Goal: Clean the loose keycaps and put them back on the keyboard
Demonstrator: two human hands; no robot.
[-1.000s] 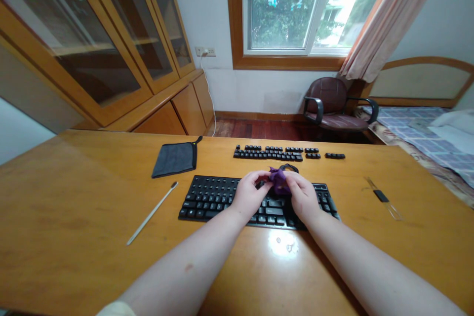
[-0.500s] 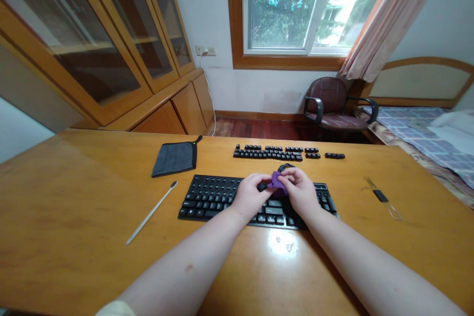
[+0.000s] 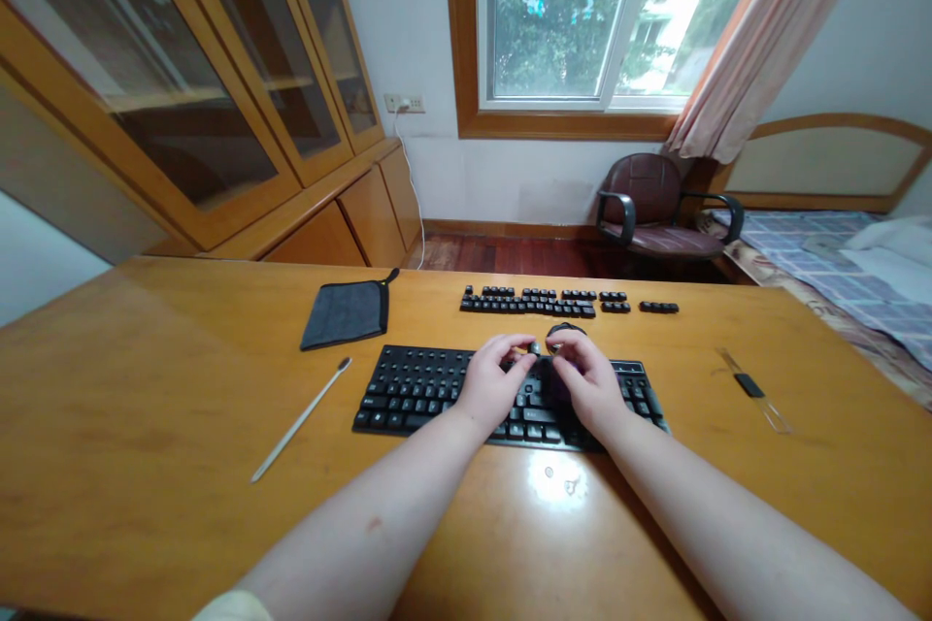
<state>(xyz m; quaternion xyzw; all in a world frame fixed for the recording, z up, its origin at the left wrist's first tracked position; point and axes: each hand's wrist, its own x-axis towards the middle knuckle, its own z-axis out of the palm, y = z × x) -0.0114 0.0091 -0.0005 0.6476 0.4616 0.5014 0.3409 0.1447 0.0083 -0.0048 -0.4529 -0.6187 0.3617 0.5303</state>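
My left hand point(image 3: 497, 376) is closed in a pinch over the black keyboard point(image 3: 408, 388), a small dark keycap point(image 3: 534, 347) between thumb and fingertips. Beside it, with a small gap between the fingertips, my right hand point(image 3: 588, 378) is curled above the right half of the keyboard. Under its palm shows a bit of a soft purple piece point(image 3: 559, 385), mostly hidden and in shadow. The keyboard's upper rows on the left show small bare key posts, while the lower rows carry keycaps.
Removed keycaps point(image 3: 528, 302) lie in rows behind the keyboard, near a coiled black cable point(image 3: 564, 328). To the left are a grey cloth point(image 3: 345, 313) and a long white brush point(image 3: 300, 422). A wire keycap puller point(image 3: 749, 386) lies to the right on the wooden table point(image 3: 146, 408).
The purple piece, pinched between both hands before, is now mostly under my right palm. My hands have parted slightly, and the keycap shows at my left fingertips.
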